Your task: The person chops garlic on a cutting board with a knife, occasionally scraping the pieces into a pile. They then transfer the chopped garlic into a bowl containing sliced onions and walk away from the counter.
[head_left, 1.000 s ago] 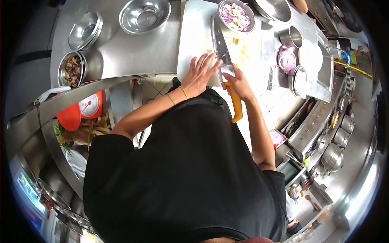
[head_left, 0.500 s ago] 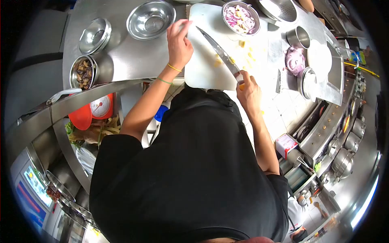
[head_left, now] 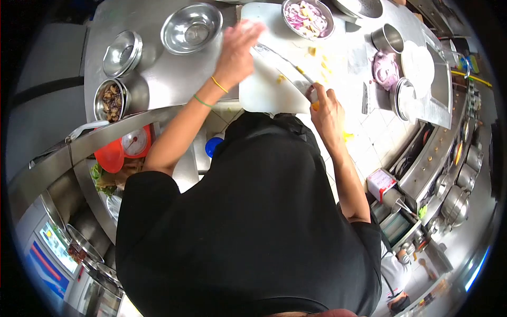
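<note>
My right hand [head_left: 328, 113] is closed around the handle of a large knife [head_left: 289, 68], low on the right side of the white cutting board [head_left: 259, 98]. The blade slants up and left over the board, a small yellow piece on it. Near the knife's tip, at the board's upper left edge, my left hand [head_left: 236, 55] has its fingers stretched out, their tips blurred by motion. Chopped yellow pieces [head_left: 324, 64] are scattered to the right of the blade, and a few lie left of it. Above them stands a steel bowl [head_left: 287, 25] of sliced red onion [head_left: 307, 17].
An unfilled steel bowl [head_left: 171, 39] and stacked bowls [head_left: 120, 53] stand left. Below them is a bowl of dark chopped pieces [head_left: 112, 103]. At right are a steel pot [head_left: 388, 39], purple onion slices [head_left: 386, 71] and white plates [head_left: 417, 66]. Another person [head_left: 395, 269] is at lower right.
My left hand has moved slightly right and its fingers have reached over the knife's tip area. The knife stays in my right hand, at nearly the same slant. The view has shifted a little.
</note>
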Demonstrator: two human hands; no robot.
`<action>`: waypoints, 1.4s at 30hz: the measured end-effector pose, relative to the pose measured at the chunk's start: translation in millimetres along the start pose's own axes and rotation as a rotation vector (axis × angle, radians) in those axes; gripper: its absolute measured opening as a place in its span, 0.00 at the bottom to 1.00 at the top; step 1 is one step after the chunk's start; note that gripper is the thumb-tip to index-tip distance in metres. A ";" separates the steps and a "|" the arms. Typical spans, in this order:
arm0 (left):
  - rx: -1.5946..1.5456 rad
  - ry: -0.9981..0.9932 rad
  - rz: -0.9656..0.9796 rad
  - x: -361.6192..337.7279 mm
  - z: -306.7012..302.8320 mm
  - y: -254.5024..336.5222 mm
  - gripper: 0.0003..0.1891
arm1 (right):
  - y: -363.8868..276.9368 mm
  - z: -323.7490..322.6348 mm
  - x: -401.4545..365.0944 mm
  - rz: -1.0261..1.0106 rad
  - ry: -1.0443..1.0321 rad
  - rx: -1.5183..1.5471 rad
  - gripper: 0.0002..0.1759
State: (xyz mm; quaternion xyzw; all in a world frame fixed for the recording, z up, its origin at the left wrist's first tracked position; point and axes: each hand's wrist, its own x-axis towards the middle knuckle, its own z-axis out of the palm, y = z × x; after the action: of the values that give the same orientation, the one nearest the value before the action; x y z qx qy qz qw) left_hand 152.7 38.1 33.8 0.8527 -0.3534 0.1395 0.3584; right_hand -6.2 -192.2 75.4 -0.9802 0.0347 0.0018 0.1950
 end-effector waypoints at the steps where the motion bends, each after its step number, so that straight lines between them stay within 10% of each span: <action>1: -0.013 -0.103 0.055 -6.3 8.0 16.5 0.38 | 0.5 1.3 1.8 -0.013 -0.002 -0.015 0.26; 8: 0.039 -0.386 0.041 -28.1 43.0 46.2 0.42 | 9.8 22.1 6.9 -0.059 0.029 -0.037 0.21; 16: -0.148 0.103 -0.198 -19.9 12.4 40.3 0.34 | 26.8 17.9 -18.8 0.064 -0.130 0.313 0.15; 18: -0.293 -0.074 -0.433 -24.8 14.3 39.7 0.33 | 37.8 12.8 -25.6 0.395 -0.306 0.746 0.15; 27: 0.066 -0.290 -0.141 -9.0 69.4 3.8 0.29 | 82.5 24.7 -54.4 0.476 -0.359 0.927 0.12; 32: -0.443 -0.611 -0.275 -13.0 62.8 15.7 0.26 | 79.5 42.2 -60.3 0.481 -0.329 1.121 0.14; 42: -0.377 -0.314 -0.396 -32.6 64.7 44.6 0.31 | 43.4 57.9 -48.2 0.432 -0.425 1.135 0.14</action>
State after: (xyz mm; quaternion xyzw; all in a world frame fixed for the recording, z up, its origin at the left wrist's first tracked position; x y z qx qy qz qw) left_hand 97.2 -13.4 -4.9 0.8348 -0.2510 -0.1342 0.4713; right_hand -56.7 -206.8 6.1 -0.6738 0.1874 0.2165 0.6812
